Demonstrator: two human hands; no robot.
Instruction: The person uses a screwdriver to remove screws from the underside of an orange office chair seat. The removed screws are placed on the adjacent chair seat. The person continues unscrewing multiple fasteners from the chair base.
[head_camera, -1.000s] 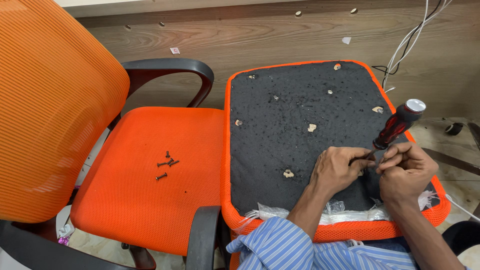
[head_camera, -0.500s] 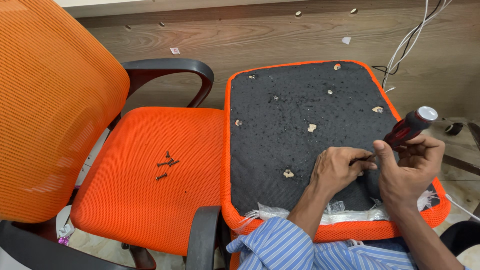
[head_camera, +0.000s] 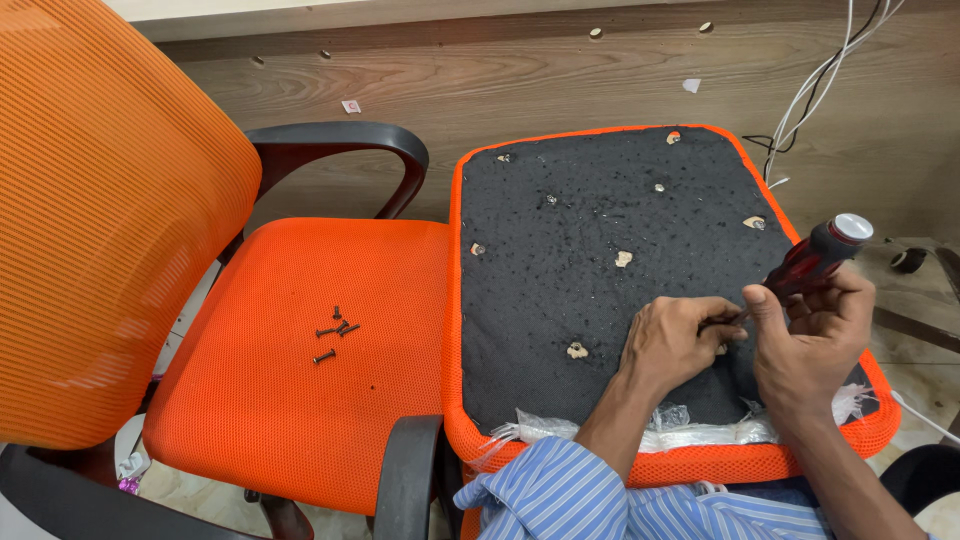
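Right hand (head_camera: 812, 335) is closed around a screwdriver (head_camera: 815, 255) with a red and black handle and a silver cap; the handle slants up and to the right, and the shaft runs down-left toward the left hand. Left hand (head_camera: 680, 335) rests palm down on the upturned seat cushion (head_camera: 600, 215), fingers curled together at the tip of the shaft; whether they pinch a screw there cannot be told, as the fingers cover the spot.

Work sits near the front right part of the cushion's black underside. Several fixing points on that underside show as pale, torn openings with no screw heads visible: one just left of the left hand (head_camera: 577, 350), one toward the middle (head_camera: 623, 258), others along the far and right edges. By that evidence, most fixings appear already out, and the one under the hands is judged to be the one in progress.

Loose dark screws (head_camera: 335, 335), a small cluster, lie on the seat of the orange office chair (head_camera: 290, 400) to the left, well apart from the hands. Crumpled clear plastic wrap (head_camera: 650, 430) runs along the cushion's near edge. White cables (head_camera: 820, 75) hang against the wooden panel (head_camera: 500, 70) behind.
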